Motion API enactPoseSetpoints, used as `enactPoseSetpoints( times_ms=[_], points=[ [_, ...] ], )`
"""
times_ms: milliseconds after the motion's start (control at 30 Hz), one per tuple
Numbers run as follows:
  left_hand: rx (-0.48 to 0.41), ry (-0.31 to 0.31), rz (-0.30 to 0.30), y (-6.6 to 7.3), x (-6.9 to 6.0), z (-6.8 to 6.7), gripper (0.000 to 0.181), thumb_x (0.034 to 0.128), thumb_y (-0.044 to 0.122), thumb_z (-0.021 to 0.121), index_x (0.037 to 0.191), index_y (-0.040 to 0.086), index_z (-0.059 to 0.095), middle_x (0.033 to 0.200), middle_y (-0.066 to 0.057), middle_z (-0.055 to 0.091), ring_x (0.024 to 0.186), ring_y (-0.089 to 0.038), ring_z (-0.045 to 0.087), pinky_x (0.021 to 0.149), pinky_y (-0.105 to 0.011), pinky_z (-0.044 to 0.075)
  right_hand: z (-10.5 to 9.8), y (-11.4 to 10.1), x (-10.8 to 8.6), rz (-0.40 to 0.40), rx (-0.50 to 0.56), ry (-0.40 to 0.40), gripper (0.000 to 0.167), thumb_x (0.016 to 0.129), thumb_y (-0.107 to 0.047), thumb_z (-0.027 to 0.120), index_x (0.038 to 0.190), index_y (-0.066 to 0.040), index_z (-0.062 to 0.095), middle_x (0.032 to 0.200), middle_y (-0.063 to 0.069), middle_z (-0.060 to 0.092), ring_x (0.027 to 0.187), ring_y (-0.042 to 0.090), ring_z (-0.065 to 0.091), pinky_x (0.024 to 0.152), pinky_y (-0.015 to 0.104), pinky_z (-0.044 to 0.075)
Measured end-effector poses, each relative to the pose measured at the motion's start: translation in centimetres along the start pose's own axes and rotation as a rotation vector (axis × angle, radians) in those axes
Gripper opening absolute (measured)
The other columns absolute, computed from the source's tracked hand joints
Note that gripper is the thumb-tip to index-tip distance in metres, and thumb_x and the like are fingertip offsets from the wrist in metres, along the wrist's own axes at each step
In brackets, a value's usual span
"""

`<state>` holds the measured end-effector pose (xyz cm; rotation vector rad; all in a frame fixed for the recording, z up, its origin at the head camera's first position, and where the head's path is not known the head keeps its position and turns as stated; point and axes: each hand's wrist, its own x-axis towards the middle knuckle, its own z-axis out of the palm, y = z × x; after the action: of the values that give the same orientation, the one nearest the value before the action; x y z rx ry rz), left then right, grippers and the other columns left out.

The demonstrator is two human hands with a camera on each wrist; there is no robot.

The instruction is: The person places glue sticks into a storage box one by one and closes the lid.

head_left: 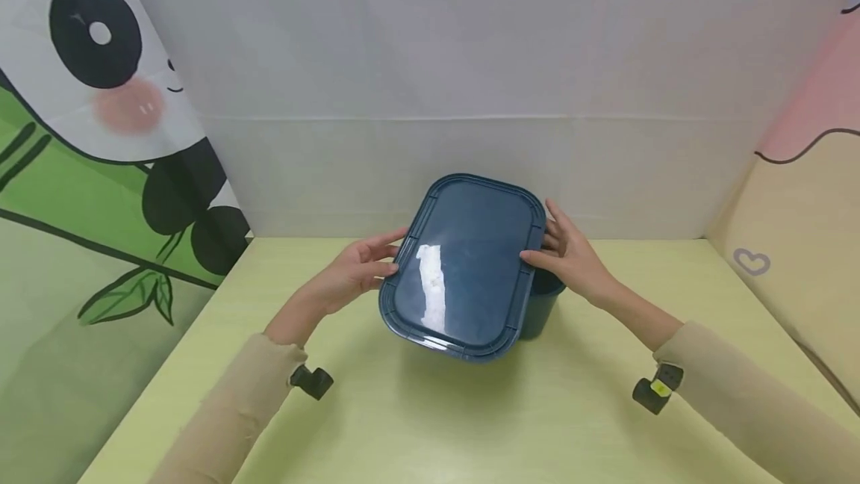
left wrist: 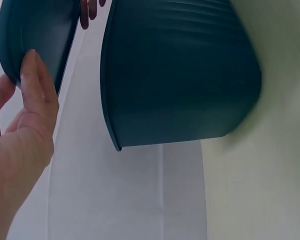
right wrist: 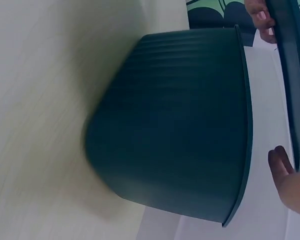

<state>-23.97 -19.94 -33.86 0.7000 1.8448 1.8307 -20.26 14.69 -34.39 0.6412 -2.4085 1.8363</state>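
Note:
A dark blue-teal rectangular lid point(head_left: 470, 245) with rounded corners is tilted in the air between both hands. My left hand point(head_left: 352, 275) pinches its left edge, thumb on top and fingers underneath. Its right edge is held by my right hand point(head_left: 574, 260), with the thumb on the upper face and the other fingers beyond the rim. Below the lid stands a matching plastic storage bin point(head_left: 540, 312), mostly hidden in the head view. Both wrist views show the bin point(left wrist: 180, 80) upright on the table, with a gap between its rim and the lid point(right wrist: 292, 75).
The pale yellow-green table point(head_left: 437, 424) reaches back to a white cloth backdrop point(head_left: 470, 58). A panda-print cloth point(head_left: 101, 170) hangs at the left, and a cream and pink printed cloth point(head_left: 799, 230) at the right. Small dark cameras sit at both wrists.

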Motion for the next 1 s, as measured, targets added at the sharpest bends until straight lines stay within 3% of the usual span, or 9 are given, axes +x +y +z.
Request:
enactPoseSetpoints(
  times_ms=[133, 267, 433, 533, 600, 700, 833, 933, 1000],
  points=[
    [0.014, -0.022, -0.027, -0.1, -0.1, 0.3, 0.057, 0.0897, -0.003, 0.05, 0.142, 0.01, 0.031, 0.119, -0.009, 0.05, 0.095, -0.019, 0.058, 0.08, -0.033, 0.051, 0.4, -0.2, 0.0, 0.009, 0.004, 0.022, 0.091, 0.085, -0.007, 0.063, 0.146, -0.015, -0.004, 0.151, 0.01, 0.008, 0.127, 0.034, 0.036, 0.083, 0.02, 0.047],
    [0.053, -0.056, -0.056, -0.1, -0.3, 0.1, 0.057, 0.0898, 0.0, 0.051, 0.142, 0.01, 0.031, 0.123, -0.008, 0.049, 0.097, -0.018, 0.058, 0.082, -0.033, 0.05, 0.3, -0.2, 0.1, 0.011, -0.107, 0.037, 0.086, 0.084, -0.01, 0.065, 0.147, -0.013, 0.006, 0.151, 0.012, 0.01, 0.122, 0.036, 0.041, 0.086, 0.033, 0.047],
    [0.1, -0.203, -0.051, 0.2, -0.5, -0.1, 0.053, 0.0909, 0.002, 0.05, 0.141, 0.01, 0.034, 0.12, -0.009, 0.052, 0.097, -0.018, 0.059, 0.081, -0.032, 0.05, 0.1, -0.3, 0.3, -0.009, -0.183, -0.014, 0.078, 0.082, -0.011, 0.067, 0.145, -0.011, 0.021, 0.137, 0.02, 0.036, 0.124, 0.036, 0.038, 0.096, 0.049, 0.038],
    [0.1, -0.302, -0.015, 0.6, -0.4, 0.1, 0.051, 0.0917, 0.005, 0.05, 0.14, 0.009, 0.034, 0.118, -0.01, 0.052, 0.096, -0.018, 0.059, 0.078, -0.031, 0.051, 0.1, -0.6, 0.4, -0.008, -0.19, -0.074, 0.072, 0.082, -0.013, 0.068, 0.143, -0.012, 0.029, 0.136, 0.018, 0.038, 0.126, 0.036, 0.035, 0.097, 0.05, 0.036],
    [0.088, -0.329, 0.002, 0.8, -0.4, 0.3, 0.05, 0.0923, 0.007, 0.049, 0.14, 0.007, 0.034, 0.119, -0.009, 0.052, 0.098, -0.018, 0.059, 0.079, -0.031, 0.051, 0.2, -0.7, 0.5, -0.007, -0.187, -0.095, 0.07, 0.082, -0.014, 0.068, 0.142, -0.012, 0.031, 0.14, 0.017, 0.033, 0.127, 0.036, 0.033, 0.097, 0.05, 0.036],
    [0.055, -0.296, -0.003, 1.0, -0.4, 0.4, 0.048, 0.0946, 0.008, 0.046, 0.141, 0.007, 0.033, 0.123, -0.005, 0.052, 0.104, -0.017, 0.057, 0.084, -0.03, 0.049, 0.2, -0.7, 0.5, -0.028, -0.174, -0.059, 0.068, 0.083, -0.011, 0.066, 0.142, -0.012, 0.031, 0.141, 0.018, 0.032, 0.126, 0.037, 0.035, 0.097, 0.051, 0.035],
    [-0.008, -0.172, -0.014, 1.3, -0.8, 0.4, 0.046, 0.096, 0.018, 0.046, 0.14, 0.011, 0.035, 0.127, -0.001, 0.052, 0.108, -0.016, 0.056, 0.089, -0.03, 0.047, 0.2, -0.8, 0.6, -0.085, -0.152, 0.06, 0.067, 0.084, -0.005, 0.064, 0.142, -0.01, 0.031, 0.139, 0.018, 0.034, 0.122, 0.037, 0.04, 0.096, 0.049, 0.038],
    [-0.021, -0.086, 0.024, 1.8, -1.4, 0.5, 0.05, 0.0949, 0.02, 0.049, 0.141, 0.012, 0.033, 0.129, -0.002, 0.05, 0.107, -0.015, 0.057, 0.089, -0.029, 0.047, 0.1, -0.9, 0.6, -0.112, -0.117, 0.152, 0.067, 0.084, -0.003, 0.063, 0.142, -0.01, 0.032, 0.133, 0.017, 0.04, 0.113, 0.031, 0.05, 0.089, 0.037, 0.046],
    [0.031, -0.037, 0.075, 2.1, -1.9, 0.8, 0.054, 0.0932, 0.017, 0.052, 0.142, 0.013, 0.03, 0.134, -0.001, 0.045, 0.108, -0.013, 0.056, 0.089, -0.028, 0.046, 0.1, -1.1, 0.5, -0.13, -0.085, 0.218, 0.066, 0.083, -0.001, 0.063, 0.141, -0.01, 0.033, 0.122, 0.015, 0.045, 0.101, 0.022, 0.057, 0.077, 0.029, 0.052]
  ],
)
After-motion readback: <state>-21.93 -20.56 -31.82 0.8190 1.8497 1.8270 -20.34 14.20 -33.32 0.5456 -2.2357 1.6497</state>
